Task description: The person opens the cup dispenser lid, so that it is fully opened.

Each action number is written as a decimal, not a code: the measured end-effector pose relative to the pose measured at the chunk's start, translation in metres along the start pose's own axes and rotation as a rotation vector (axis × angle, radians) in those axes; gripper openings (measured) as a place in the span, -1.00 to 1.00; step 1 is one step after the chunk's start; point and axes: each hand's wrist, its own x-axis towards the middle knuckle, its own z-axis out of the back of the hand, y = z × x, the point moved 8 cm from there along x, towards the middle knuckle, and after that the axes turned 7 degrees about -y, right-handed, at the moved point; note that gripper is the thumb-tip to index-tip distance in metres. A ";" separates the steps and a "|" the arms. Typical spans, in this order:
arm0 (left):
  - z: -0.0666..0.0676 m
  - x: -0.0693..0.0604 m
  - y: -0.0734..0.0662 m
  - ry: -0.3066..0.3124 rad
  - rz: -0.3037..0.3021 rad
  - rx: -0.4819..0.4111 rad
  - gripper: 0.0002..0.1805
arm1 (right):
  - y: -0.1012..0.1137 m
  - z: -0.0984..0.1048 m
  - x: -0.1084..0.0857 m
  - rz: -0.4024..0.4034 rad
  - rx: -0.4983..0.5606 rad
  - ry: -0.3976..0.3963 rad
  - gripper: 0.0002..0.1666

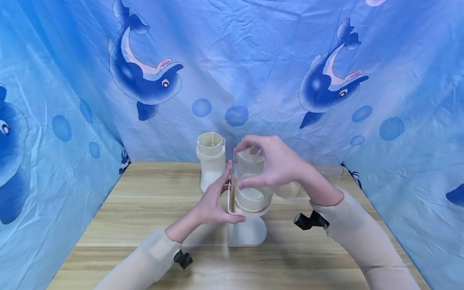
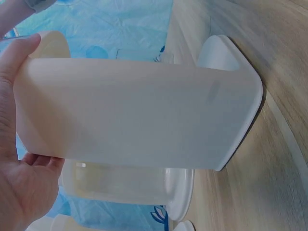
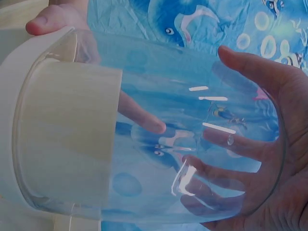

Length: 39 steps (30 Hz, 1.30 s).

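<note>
My left hand (image 1: 208,205) grips the upper part of a white plastic stand (image 1: 246,233) that is upright on the table. In the left wrist view, the thumb and fingers lie on opposite sides of the stand's flat back (image 2: 134,113). With curved fingers, my right hand (image 1: 277,161) holds a clear plastic tank (image 1: 268,189) from above. The tank's lower end surrounds the stand's cream cylindrical collar (image 3: 70,134); whether it is fully seated I cannot tell. In the right wrist view, the right palm lies against the tank's far end and the fingers show through its wall.
Another cream stand (image 1: 212,161) with an open round top stands behind and to the left. Further clear plastic pieces (image 1: 328,164) are at the table's back right. A blue dolphin-print cloth (image 1: 246,68) hangs behind the wooden table (image 1: 145,225) and at both sides.
</note>
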 end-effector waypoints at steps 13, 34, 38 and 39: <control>-0.002 0.000 0.001 -0.010 -0.021 0.040 0.69 | 0.009 0.000 -0.008 0.019 -0.063 -0.050 -0.19; -0.002 -0.003 0.003 0.003 0.012 -0.022 0.69 | 0.003 0.003 0.000 -0.016 -0.031 0.011 -0.17; -0.002 -0.002 0.002 0.011 0.006 -0.024 0.70 | 0.007 0.004 -0.002 -0.015 -0.049 -0.010 -0.18; -0.002 -0.002 0.002 0.013 0.006 -0.024 0.70 | 0.008 0.004 -0.003 -0.012 -0.054 -0.015 -0.18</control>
